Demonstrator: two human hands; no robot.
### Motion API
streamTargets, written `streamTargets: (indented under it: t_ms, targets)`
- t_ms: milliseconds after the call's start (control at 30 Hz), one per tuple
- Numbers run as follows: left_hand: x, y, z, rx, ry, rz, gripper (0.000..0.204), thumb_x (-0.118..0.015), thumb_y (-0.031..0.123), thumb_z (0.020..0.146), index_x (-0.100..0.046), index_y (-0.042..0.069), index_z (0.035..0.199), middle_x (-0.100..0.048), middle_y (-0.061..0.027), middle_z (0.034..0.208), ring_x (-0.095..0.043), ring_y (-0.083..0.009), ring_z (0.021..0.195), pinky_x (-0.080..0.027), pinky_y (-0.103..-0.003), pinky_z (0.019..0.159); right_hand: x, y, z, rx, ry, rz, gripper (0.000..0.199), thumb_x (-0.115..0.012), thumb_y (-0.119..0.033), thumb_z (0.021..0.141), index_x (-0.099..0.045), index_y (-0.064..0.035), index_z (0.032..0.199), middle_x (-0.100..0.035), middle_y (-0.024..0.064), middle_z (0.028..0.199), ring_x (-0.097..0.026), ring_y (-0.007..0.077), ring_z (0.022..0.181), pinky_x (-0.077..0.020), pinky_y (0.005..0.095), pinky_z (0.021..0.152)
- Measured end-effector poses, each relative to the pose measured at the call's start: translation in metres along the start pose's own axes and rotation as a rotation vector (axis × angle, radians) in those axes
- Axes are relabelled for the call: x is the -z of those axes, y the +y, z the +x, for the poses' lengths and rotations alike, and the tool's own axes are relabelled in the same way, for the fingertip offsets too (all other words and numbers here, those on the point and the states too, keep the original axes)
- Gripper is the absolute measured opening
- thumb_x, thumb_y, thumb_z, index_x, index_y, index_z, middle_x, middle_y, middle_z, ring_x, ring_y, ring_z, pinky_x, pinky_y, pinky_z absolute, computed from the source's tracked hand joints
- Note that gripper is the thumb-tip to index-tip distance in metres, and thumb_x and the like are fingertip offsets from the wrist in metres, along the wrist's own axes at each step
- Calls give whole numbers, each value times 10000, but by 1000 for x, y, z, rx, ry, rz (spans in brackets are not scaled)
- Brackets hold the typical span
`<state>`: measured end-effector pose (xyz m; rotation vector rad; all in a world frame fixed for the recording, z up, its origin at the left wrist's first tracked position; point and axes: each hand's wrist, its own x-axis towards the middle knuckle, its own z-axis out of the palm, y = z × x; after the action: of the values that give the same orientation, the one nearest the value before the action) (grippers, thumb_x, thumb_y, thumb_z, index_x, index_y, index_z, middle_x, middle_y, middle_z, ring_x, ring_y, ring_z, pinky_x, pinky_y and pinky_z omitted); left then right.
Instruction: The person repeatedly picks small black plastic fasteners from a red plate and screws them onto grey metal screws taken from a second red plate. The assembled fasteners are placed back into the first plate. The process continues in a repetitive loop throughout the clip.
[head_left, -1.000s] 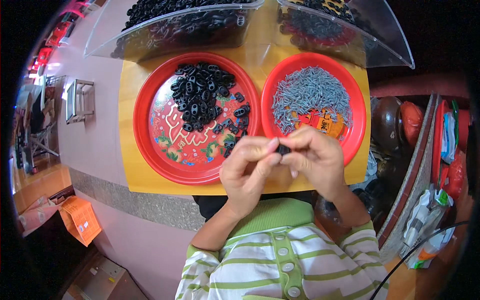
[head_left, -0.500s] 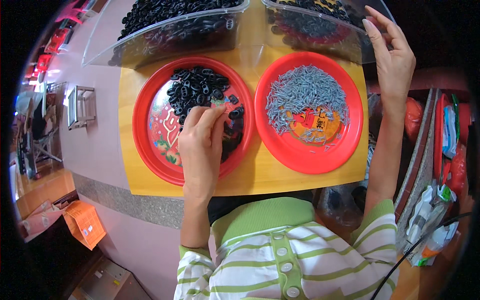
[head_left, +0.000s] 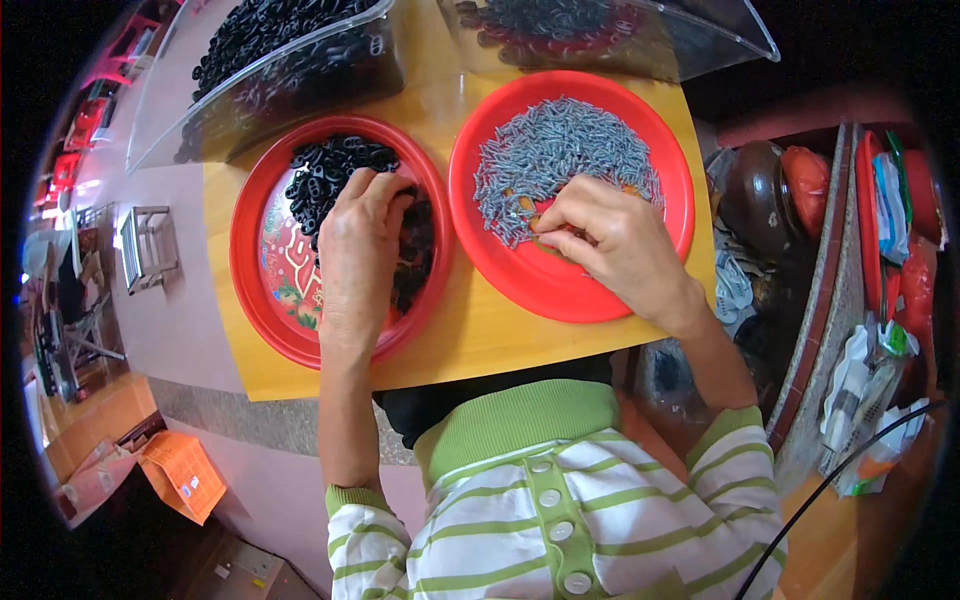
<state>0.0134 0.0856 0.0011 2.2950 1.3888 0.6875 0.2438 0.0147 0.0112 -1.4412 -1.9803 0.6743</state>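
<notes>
My left hand (head_left: 355, 240) is over a red-rimmed round tray (head_left: 245, 285) on the left. Its fingers are closed, with a small black plastic piece (head_left: 408, 191) showing dark at the tips. A heap of black oval plastic pieces (head_left: 325, 170) lies in that tray beside the hand. To the right, my right hand (head_left: 610, 235) reaches into a red plate (head_left: 575, 303) that bears a pile of small grey screws (head_left: 560, 140). Thumb and forefinger come together low over the plate, at the pile's near side. Whatever they pinch is too small to make out.
Two clear plastic bins stand behind: the left bin (head_left: 270, 105) is full of black pieces, the right bin (head_left: 650, 40) holds more. A yellow board (head_left: 420, 368) lies under tray and plate. Bags and a brown jar (head_left: 755, 190) are at right, a metal stool (head_left: 148, 245) at left.
My right hand has come down from the right bin's edge to the screws in the red plate. My left hand remains over the left tray. The whole view has shifted and turned slightly.
</notes>
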Motion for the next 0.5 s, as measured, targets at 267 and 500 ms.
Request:
streamTargets:
  t_ms: [267, 500]
  targets:
    - [7, 3, 3, 91, -58, -122, 133, -619, -23, 725, -566, -23, 847, -563, -155, 811, -576, -334, 725, -453, -389, 653, -8, -3, 0, 64, -17, -178, 83, -631, -78, 754, -570, -30, 784, -545, 94, 782, -572, 268, 771, -457, 369, 643]
    - [19, 15, -19, 121, 128, -305, 108, -632, -46, 768, -547, -22, 829, -565, -60, 778, -575, -119, 676, -454, -236, 582, -8, -12, 0, 15, -75, -315, 111, -592, -65, 764, -514, -13, 823, -535, 140, 821, -564, 305, 825, -466, 417, 688]
